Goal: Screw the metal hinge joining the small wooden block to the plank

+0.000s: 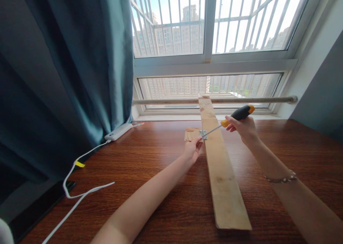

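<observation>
My right hand (243, 128) is closed around a screwdriver (241, 112) with a black and yellow handle. Its metal shaft slants down to the left and ends at a small metal hinge (204, 133). That hinge spans the seam between a long wooden board (223, 165) and a short wooden piece (191, 133) at its left. Beside the screwdriver tip, the thumb and fingers of my left hand (193, 150) are pinched together at the hinge's near edge. Whatever they grip there is too small to make out.
Both pieces of wood lie on a brown wood-grain table (160, 187). A white power strip (119, 132) with a white cable (88, 193) is at the left, by a blue curtain (112, 58). Behind the table, a horizontal rail (166, 101) crosses before the window.
</observation>
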A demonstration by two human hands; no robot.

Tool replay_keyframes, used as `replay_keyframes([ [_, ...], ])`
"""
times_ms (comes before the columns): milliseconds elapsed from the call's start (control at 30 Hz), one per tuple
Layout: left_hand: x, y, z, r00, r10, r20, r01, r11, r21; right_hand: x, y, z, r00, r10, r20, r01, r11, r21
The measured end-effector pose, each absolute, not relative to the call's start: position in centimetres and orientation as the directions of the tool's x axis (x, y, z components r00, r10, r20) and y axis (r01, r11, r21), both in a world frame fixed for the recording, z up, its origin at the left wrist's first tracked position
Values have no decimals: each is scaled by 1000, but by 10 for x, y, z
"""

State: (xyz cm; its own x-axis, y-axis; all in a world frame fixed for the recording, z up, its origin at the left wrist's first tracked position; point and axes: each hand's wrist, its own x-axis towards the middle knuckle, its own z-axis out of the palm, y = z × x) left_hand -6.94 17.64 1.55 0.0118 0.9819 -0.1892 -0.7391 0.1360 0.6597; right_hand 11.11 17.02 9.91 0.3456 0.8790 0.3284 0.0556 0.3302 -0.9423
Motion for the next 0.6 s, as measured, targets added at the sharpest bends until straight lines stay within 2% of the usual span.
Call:
replay_keyframes([
  [167, -70, 175, 18, 23, 982, -188, -737, 144, 660, 112, 163, 107, 146, 937, 316, -119, 334, -935],
  [300, -70, 175, 18, 17, 981, -195, -734, 145, 664, 113, 158, 114, 109, 954, 278, -83, 287, -954],
  [500, -70, 177, 16, 16, 982, -188, -726, 141, 673, 125, 149, 125, -110, 971, 214, -101, 203, -974],
  [600, -70, 177, 15, 11, 982, -186, -727, 136, 674, 129, 147, 128, -152, 964, 218, -42, 214, -976],
])
